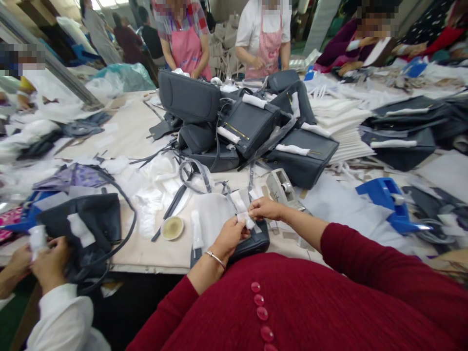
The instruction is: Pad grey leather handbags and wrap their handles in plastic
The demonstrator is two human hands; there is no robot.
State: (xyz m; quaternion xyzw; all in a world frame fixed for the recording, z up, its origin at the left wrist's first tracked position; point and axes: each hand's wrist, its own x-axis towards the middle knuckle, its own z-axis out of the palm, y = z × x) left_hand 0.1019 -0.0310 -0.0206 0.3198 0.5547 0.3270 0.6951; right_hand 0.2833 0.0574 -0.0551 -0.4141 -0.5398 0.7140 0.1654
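Note:
Right in front of me a dark handbag [256, 241] lies at the table's edge, with a white sheet [212, 214] over part of it. White tissue wrapping [243, 212] covers a fitting on the bag. My left hand [230, 236] pinches the near end of this tissue. From the other side my right hand [266, 208] grips it too, its fingers closed. Another tissue-wrapped piece [196, 229] lies along the left of the sheet. A strap in clear film [199, 170] loops behind the bag.
Beyond stands a pile of dark handbags [248, 122]. Nearby are a round tub [172, 227], a grey tape dispenser [281, 185] and a blue tape dispenser [389, 200]. At left, a co-worker's hands [49, 258] handle another bag [86, 219]. More people stand across the table.

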